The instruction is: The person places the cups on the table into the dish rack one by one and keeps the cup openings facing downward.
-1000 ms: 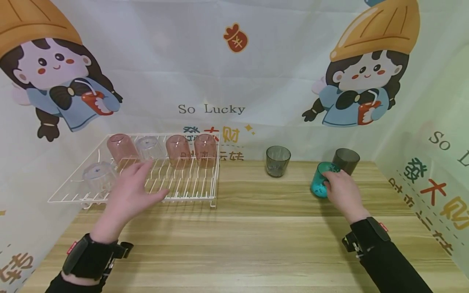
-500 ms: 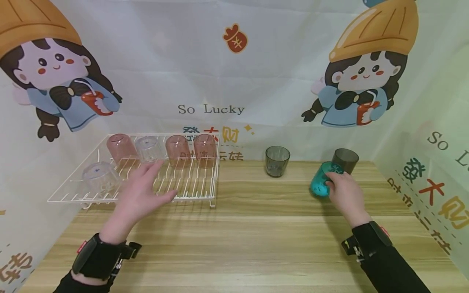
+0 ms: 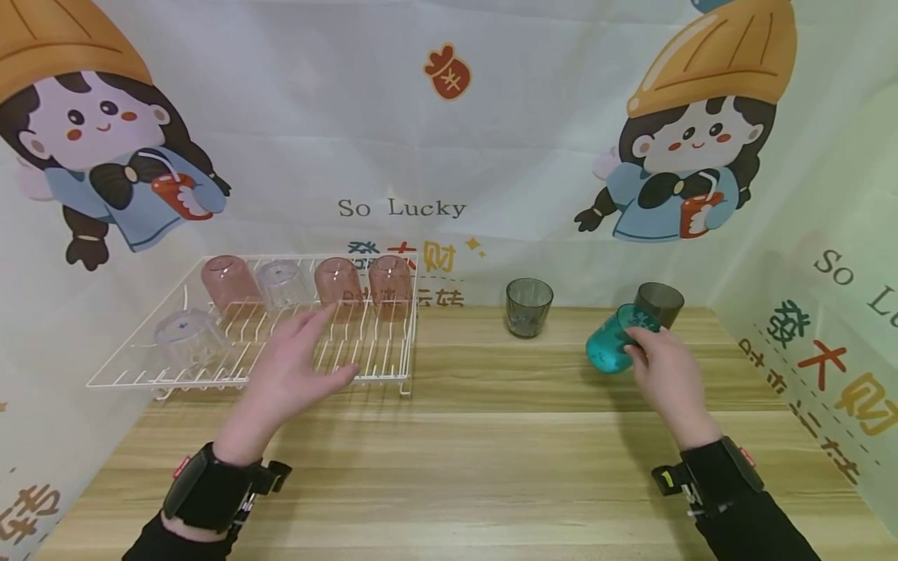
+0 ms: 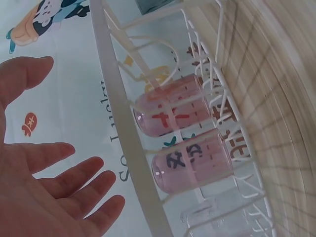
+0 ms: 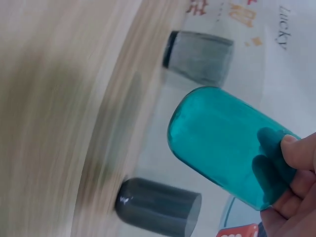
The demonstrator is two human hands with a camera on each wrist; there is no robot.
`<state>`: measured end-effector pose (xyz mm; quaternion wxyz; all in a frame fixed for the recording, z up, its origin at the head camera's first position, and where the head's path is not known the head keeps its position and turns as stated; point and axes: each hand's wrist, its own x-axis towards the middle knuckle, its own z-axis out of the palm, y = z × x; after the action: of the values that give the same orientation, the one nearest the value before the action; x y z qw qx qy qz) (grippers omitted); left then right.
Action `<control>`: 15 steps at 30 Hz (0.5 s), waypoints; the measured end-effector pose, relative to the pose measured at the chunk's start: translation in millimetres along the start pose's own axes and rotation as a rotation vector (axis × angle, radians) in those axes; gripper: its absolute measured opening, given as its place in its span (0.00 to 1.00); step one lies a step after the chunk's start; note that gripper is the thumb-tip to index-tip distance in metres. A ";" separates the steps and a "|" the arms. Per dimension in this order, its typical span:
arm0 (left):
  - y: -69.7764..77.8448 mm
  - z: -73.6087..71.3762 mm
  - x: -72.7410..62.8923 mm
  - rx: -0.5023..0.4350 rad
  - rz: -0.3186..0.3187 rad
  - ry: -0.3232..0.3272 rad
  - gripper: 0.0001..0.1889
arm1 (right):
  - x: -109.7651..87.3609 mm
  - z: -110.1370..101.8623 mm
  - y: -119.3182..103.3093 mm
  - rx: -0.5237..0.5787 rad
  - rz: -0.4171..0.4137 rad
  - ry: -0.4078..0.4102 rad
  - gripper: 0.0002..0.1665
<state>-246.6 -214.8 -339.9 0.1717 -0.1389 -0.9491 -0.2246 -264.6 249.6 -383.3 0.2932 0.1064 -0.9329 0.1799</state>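
Observation:
My right hand (image 3: 668,378) pinches a teal drinking glass (image 3: 609,347) at its rim, thumb on the outside and fingertips inside the mouth. The glass leans with its base toward the left; in the right wrist view the teal glass (image 5: 217,143) appears off the table. Just behind it stands a dark grey glass (image 3: 659,302). My left hand (image 3: 286,374) is held in front of the white wire rack (image 3: 365,379), fingers spread and holding nothing. In the left wrist view, pink glasses (image 4: 192,168) sit upside down on the rack beyond the fingers.
Clear glasses (image 3: 184,339) and more pink glasses (image 3: 231,282) stand inverted on the rack. A ribbed grey glass (image 3: 529,308) stands upright on the wooden table (image 3: 505,467), between the rack and the teal glass. A printed cloth (image 3: 519,156) hangs behind and at both sides.
The teal glass has gone from nearly upright to tilted and lifted, its base swinging left in my right hand. My left hand has drifted right along the rack's front.

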 end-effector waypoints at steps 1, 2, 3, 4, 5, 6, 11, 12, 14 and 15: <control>1.7 0.8 0.2 -0.015 0.001 -0.002 0.48 | -0.3 -1.3 -2.1 0.013 0.013 -0.002 0.15; 3.5 1.6 0.3 -0.028 0.001 -0.003 0.48 | -0.5 -2.4 -4.2 0.027 0.026 -0.003 0.16; 5.1 2.2 0.4 -0.030 0.005 0.001 0.48 | -0.5 -3.6 -6.2 0.040 0.035 -0.001 0.16; 6.6 3.0 0.7 -0.032 0.010 0.003 0.48 | -0.6 -4.7 -8.4 0.051 0.037 0.005 0.16; 8.0 3.7 1.0 -0.038 0.012 0.003 0.48 | -0.8 -5.7 -10.8 0.062 0.041 0.008 0.16; 9.4 4.3 1.3 -0.048 0.014 0.001 0.48 | -1.0 -6.5 -12.9 0.066 0.041 0.014 0.16; 16.1 8.8 3.8 -0.063 0.016 0.000 0.48 | -2.3 -8.5 -22.7 0.085 0.020 0.038 0.16; 17.8 9.6 4.1 -0.065 0.019 0.002 0.48 | -2.4 -8.7 -24.5 0.089 0.017 0.043 0.15; 21.8 11.1 4.6 -0.070 0.025 0.003 0.48 | -2.3 -9.0 -28.4 0.104 0.013 0.050 0.15; 24.0 11.9 5.0 -0.073 0.029 0.003 0.48 | -2.2 -9.3 -30.6 0.110 0.012 0.053 0.15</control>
<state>-246.0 -187.6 -338.9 0.1713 -0.1587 -0.9378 -0.2569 -248.8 225.7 -369.2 0.3107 0.1121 -0.9140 0.2356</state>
